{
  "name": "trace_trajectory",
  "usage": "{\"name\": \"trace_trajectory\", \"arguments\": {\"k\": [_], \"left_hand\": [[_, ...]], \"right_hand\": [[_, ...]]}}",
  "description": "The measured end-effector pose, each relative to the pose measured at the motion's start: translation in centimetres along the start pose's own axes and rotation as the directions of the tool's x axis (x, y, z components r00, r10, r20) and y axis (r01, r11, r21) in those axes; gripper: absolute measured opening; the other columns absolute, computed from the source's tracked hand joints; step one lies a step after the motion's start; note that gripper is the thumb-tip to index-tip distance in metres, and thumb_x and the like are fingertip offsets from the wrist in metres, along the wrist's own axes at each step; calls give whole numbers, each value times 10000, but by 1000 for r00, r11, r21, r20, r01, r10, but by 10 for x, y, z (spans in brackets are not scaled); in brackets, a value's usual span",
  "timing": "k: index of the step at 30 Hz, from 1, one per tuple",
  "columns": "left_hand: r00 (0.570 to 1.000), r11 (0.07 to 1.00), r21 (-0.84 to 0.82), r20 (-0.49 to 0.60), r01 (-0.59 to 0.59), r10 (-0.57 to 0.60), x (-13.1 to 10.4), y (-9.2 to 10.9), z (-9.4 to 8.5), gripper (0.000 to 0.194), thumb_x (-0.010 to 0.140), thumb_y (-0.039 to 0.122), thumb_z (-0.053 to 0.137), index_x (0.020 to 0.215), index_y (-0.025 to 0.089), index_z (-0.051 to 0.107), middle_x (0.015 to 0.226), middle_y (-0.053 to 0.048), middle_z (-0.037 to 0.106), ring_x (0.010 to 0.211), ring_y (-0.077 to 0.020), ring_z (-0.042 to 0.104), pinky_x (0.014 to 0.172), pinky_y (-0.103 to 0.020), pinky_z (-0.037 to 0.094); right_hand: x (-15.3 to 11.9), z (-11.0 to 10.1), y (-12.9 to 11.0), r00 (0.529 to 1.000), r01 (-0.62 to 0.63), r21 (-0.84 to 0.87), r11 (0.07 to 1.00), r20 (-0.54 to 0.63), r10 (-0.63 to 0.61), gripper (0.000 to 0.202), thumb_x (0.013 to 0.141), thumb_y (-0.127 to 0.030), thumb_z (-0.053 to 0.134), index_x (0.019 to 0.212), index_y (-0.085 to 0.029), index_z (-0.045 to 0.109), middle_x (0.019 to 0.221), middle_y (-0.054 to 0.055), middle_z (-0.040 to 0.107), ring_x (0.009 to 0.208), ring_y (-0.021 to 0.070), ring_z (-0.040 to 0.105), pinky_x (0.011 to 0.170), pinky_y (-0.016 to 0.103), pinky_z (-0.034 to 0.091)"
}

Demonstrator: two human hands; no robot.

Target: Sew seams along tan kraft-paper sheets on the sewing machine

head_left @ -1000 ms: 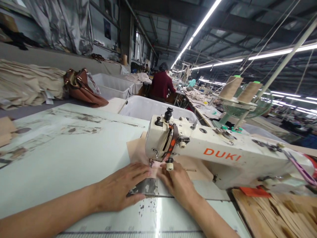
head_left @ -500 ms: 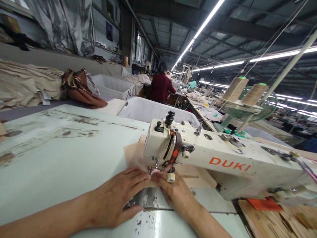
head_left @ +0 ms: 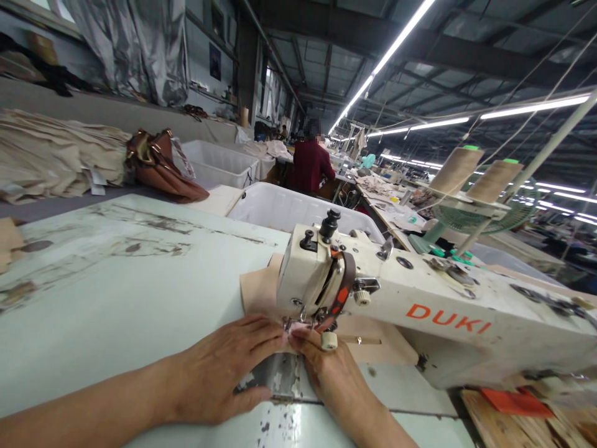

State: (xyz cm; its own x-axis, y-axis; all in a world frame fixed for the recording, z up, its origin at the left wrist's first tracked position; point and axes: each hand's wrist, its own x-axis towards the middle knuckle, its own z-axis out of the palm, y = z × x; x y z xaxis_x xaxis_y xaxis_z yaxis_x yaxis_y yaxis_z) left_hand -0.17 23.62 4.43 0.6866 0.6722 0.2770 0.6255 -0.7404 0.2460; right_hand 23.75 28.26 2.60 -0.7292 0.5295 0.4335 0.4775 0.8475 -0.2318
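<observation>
A beige fabric piece [head_left: 262, 287] lies under the head of a white sewing machine [head_left: 448, 320]. My left hand [head_left: 219, 364] rests flat on the table, its fingers stretched toward the presser foot [head_left: 290, 325] and its thumb apart. Just right of the foot, my right hand [head_left: 329, 367] has its fingertips closed on the edge of the piece, where a small pinkish bit shows. The fingertips of both hands nearly meet in front of the needle. To the right, under the machine arm, more of the beige piece shows with a zipper [head_left: 360, 340] in a slot.
A white plastic bin [head_left: 261, 202] stands behind the machine. Farther left are a brown leather bag [head_left: 163, 168] and stacked beige fabric [head_left: 60, 155]. Thread cones [head_left: 454, 171] stand at the right above a green fan [head_left: 454, 218]. A person in dark red [head_left: 308, 165] sits beyond.
The view has swung slightly left, so the machine and background sit farther right in the picture. Both hands keep nearly the same pose at the presser foot.
</observation>
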Motion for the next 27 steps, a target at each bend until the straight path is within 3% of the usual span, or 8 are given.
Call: {"name": "trace_trajectory", "arguments": {"k": [14,27], "left_hand": [[1000,999,-46,4,6,-6,-1,-7,6,667,852,352,649,1458,210,409,1426,-116,521,1303,-292,491,1168,-469,296],[1000,1000,-6,22,17,-17,3,-6,3,655,855,399,654,1450,233,435,1416,-115,530,1298,-308,491,1161,-501,281]], "right_hand": [[0,0,9,999,34,49,998,-44,-31,328,947,-98,458,1136,-209,703,1183,61,687,1067,202,646,945,287,531],[-2,7,9,999,-48,8,999,-13,49,368,929,-63,473,1185,-235,675,1215,59,671,1071,192,646,944,293,537]]}}
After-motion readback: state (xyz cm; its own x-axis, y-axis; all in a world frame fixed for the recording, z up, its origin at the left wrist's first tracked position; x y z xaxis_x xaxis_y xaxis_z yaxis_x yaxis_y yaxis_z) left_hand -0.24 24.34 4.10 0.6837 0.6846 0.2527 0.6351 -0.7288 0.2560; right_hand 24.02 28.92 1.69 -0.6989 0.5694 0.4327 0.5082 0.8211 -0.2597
